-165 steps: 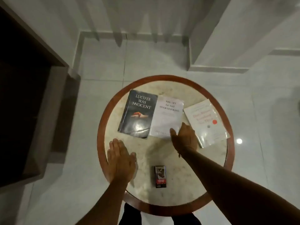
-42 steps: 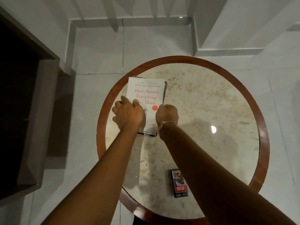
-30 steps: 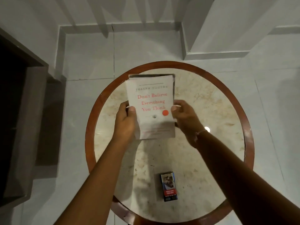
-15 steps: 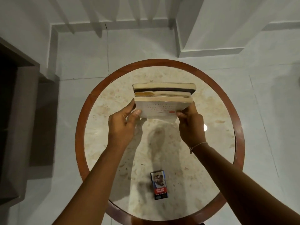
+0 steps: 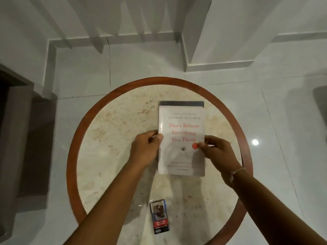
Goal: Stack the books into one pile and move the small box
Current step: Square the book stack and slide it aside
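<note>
Left hand [image 5: 146, 149] and right hand [image 5: 215, 150] gripping the book pile [image 5: 181, 138] by its sides, lower books mostly hidden, box [image 5: 159, 216] on desk [image 5: 109, 138], label blurred

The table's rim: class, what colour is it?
Reddish-brown wood, framing the table and its mottled beige top; the head view, the only one, shows it.

round marble table [image 5: 109, 156], tiled floor [image 5: 141, 64], white walls [image 5: 106, 15]
</note>
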